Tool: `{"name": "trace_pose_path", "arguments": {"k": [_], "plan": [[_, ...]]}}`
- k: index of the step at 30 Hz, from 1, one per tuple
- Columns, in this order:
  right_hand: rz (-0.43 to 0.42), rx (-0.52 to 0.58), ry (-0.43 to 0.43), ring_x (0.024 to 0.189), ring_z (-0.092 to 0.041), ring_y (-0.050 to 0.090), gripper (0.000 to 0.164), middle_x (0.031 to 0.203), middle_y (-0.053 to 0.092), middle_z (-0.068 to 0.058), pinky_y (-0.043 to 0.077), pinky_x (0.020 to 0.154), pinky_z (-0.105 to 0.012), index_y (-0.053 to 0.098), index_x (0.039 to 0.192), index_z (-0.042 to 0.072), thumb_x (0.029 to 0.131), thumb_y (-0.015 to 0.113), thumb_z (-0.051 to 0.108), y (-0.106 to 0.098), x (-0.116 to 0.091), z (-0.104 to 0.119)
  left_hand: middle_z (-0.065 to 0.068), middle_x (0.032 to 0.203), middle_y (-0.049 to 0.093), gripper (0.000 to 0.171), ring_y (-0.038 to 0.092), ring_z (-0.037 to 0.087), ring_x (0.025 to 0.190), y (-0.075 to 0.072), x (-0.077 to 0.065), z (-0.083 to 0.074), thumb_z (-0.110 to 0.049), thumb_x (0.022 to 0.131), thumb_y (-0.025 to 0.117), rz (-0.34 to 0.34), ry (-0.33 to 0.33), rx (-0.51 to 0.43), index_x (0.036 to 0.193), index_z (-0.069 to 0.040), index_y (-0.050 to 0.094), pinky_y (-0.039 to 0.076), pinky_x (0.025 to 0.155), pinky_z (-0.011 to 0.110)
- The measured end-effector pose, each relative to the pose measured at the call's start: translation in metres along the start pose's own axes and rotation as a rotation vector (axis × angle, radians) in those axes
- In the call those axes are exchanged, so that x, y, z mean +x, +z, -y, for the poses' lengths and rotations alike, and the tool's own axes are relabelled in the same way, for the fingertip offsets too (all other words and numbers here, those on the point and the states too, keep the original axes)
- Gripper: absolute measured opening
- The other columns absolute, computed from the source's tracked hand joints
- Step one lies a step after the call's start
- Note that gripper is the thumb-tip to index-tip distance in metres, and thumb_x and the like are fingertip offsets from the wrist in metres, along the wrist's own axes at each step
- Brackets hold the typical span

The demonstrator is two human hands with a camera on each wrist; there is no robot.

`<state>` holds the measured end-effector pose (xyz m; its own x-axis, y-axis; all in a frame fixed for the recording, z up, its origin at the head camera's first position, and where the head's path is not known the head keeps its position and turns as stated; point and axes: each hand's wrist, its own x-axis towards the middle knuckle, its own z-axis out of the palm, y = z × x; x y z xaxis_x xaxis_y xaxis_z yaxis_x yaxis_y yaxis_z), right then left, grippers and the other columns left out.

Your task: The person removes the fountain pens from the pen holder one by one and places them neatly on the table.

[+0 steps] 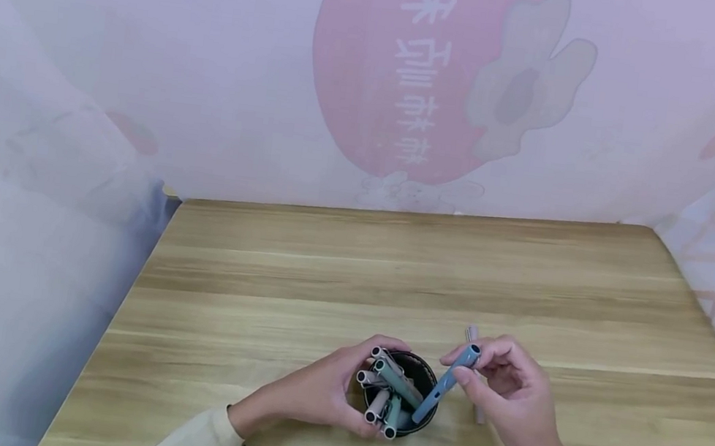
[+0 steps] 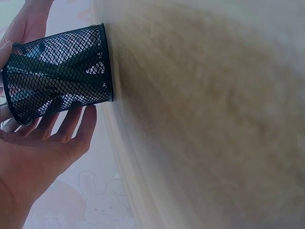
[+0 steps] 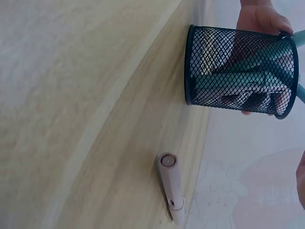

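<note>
Left hand point(image 1: 338, 390): curled round the mesh cup point(image 2: 57, 71), thumb on the near side.
Bunched pens point(image 1: 401, 384): in the cup, leaning left; a slackened hold could let it tip.
Right hand point(image 1: 519, 400): pinches the blue pen point(image 1: 445, 384).
Blue pen: tilted, lower end at the cup's mouth; a poor angle could snag it.
Loose pale pen point(image 3: 172, 183): on the tabletop point(image 1: 392, 271); a brushing knuckle could roll it.

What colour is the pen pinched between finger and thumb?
The pinched pen is blue; it shows best in the head view.
</note>
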<state>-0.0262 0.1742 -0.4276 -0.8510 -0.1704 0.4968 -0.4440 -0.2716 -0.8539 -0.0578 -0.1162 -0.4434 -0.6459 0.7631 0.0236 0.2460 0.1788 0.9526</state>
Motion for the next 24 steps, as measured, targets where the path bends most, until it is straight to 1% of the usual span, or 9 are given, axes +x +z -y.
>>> {"name": "trace_pose_path", "arguments": {"k": [1,4,7,9,12,14,17,20,24], "plan": [[-0.009,0.024,-0.014,0.104,-0.029,0.077,0.028,0.107,0.076,-0.023,0.059,0.098,-0.031,0.056,0.099,-0.010,0.087,0.063,-0.035,0.0005,0.0010,-0.0002,-0.008,0.146,0.064,0.094,0.058,0.016,0.134,-0.0003,0.0002,0.0000,-0.022,0.085,0.096,0.001,0.000,-0.002,0.159,-0.039,0.042,0.043,0.117,0.041],[-0.034,0.078,-0.058,0.105,-0.031,0.077,0.028,0.108,0.075,-0.023,0.054,0.108,-0.036,0.057,0.100,-0.011,0.087,0.063,-0.035,0.0010,0.0039,-0.0006,-0.007,0.146,0.064,0.093,0.058,0.016,0.135,-0.0011,0.0010,-0.0001,-0.021,0.085,0.096,0.004,0.003,-0.002,0.160,-0.035,0.042,0.042,0.118,0.042],[-0.047,0.118,-0.111,0.106,-0.032,0.077,0.026,0.110,0.074,-0.024,0.053,0.110,-0.040,0.058,0.101,-0.012,0.088,0.065,-0.033,0.0005,0.0065,-0.0014,-0.007,0.146,0.064,0.093,0.058,0.016,0.135,-0.0011,0.0020,-0.0001,-0.020,0.085,0.096,0.004,0.011,-0.005,0.161,-0.028,0.043,0.043,0.117,0.042],[-0.043,0.157,-0.148,0.107,-0.034,0.076,0.023,0.111,0.073,-0.024,0.057,0.105,-0.040,0.058,0.103,-0.014,0.090,0.065,-0.032,0.0005,0.0073,-0.0031,-0.007,0.147,0.063,0.094,0.058,0.016,0.134,-0.0002,0.0023,-0.0003,-0.018,0.085,0.096,0.005,0.016,-0.008,0.161,-0.027,0.043,0.045,0.116,0.041],[-0.044,0.190,-0.183,0.108,-0.035,0.075,0.022,0.112,0.071,-0.025,0.061,0.096,-0.039,0.057,0.107,-0.017,0.092,0.063,-0.031,0.0011,0.0074,-0.0039,-0.006,0.147,0.063,0.094,0.059,0.017,0.134,0.0019,0.0020,0.0000,-0.017,0.084,0.096,0.006,0.019,-0.016,0.160,-0.032,0.042,0.047,0.114,0.040],[-0.060,0.190,-0.179,0.106,-0.034,0.075,0.022,0.113,0.070,-0.025,0.063,0.092,-0.038,0.057,0.109,-0.017,0.092,0.061,-0.032,0.0018,0.0074,-0.0030,-0.006,0.148,0.063,0.095,0.060,0.017,0.133,0.0030,0.0015,0.0003,-0.018,0.084,0.096,0.003,0.014,-0.015,0.160,-0.035,0.042,0.046,0.115,0.040],[-0.094,0.175,-0.162,0.103,-0.032,0.076,0.024,0.115,0.070,-0.024,0.064,0.088,-0.037,0.056,0.111,-0.019,0.092,0.059,-0.034,0.0017,0.0081,-0.0002,-0.005,0.147,0.063,0.095,0.060,0.017,0.133,0.0033,0.0007,0.0004,-0.018,0.084,0.097,-0.002,0.009,-0.011,0.159,-0.037,0.042,0.045,0.116,0.040],[-0.123,0.149,-0.148,0.102,-0.030,0.076,0.026,0.114,0.072,-0.024,0.064,0.087,-0.035,0.055,0.115,-0.020,0.093,0.058,-0.033,0.0000,0.0096,0.0026,-0.005,0.147,0.063,0.095,0.059,0.016,0.134,0.0022,0.0004,-0.0003,-0.019,0.083,0.097,-0.005,0.000,-0.003,0.159,-0.037,0.042,0.044,0.117,0.041],[-0.161,0.078,-0.125,0.103,-0.026,0.075,0.031,0.112,0.073,-0.021,0.061,0.089,-0.029,0.056,0.122,-0.022,0.093,0.058,-0.032,-0.0031,0.0104,0.0059,-0.008,0.147,0.062,0.095,0.057,0.014,0.136,0.0014,-0.0006,-0.0005,-0.021,0.084,0.096,-0.004,-0.016,0.010,0.161,-0.032,0.042,0.044,0.117,0.041]]}}
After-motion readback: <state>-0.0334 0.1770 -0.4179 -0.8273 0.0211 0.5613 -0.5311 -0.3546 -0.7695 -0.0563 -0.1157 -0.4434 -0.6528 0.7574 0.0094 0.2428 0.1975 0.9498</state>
